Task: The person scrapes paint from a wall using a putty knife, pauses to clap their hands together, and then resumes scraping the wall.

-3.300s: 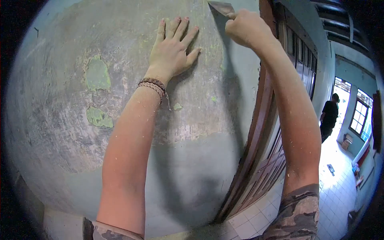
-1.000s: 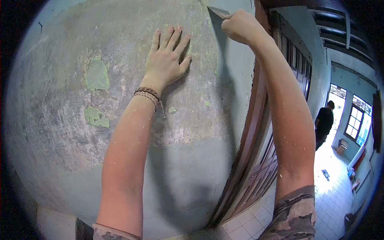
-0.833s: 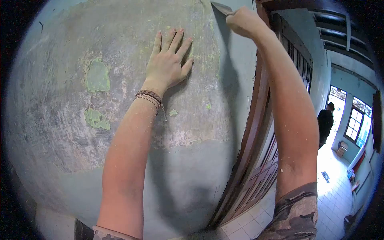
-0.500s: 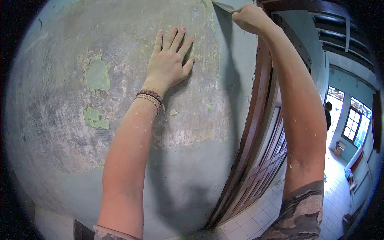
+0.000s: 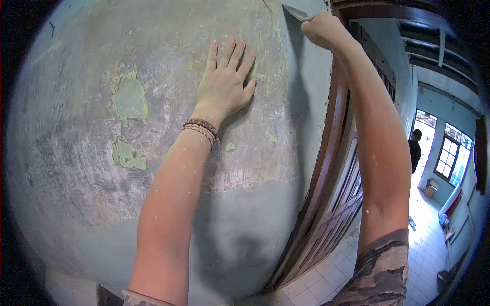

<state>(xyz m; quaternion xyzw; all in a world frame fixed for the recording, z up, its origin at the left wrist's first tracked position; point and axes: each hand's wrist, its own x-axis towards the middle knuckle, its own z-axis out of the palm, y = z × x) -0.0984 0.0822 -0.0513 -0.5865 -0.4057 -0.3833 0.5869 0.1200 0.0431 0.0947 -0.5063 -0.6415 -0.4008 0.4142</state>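
My left hand (image 5: 224, 84) lies flat against the wall (image 5: 173, 153), its fingers stretched upward and spread a little. Braided bracelets (image 5: 200, 130) circle that wrist. High on the right, my right hand (image 5: 321, 31) is closed round the handle of a scraper (image 5: 294, 13), whose metal blade points up and left at the painted strip beside the bare plaster. Much of the wall is stripped to mottled grey plaster. Green paint patches (image 5: 130, 98) remain on it to the left, with smaller flecks below my left hand.
A brown wooden door frame (image 5: 326, 132) stands just right of the wall, near my right forearm. Beyond it are a tiled floor (image 5: 418, 260), a window (image 5: 448, 159) and a person in dark clothing (image 5: 415, 150) by a bright doorway.
The view has shifted slightly, so the wall and hands appear a little farther right. The scraper blade is now lower and farther right on the painted strip. My left hand stays flat on the wall.
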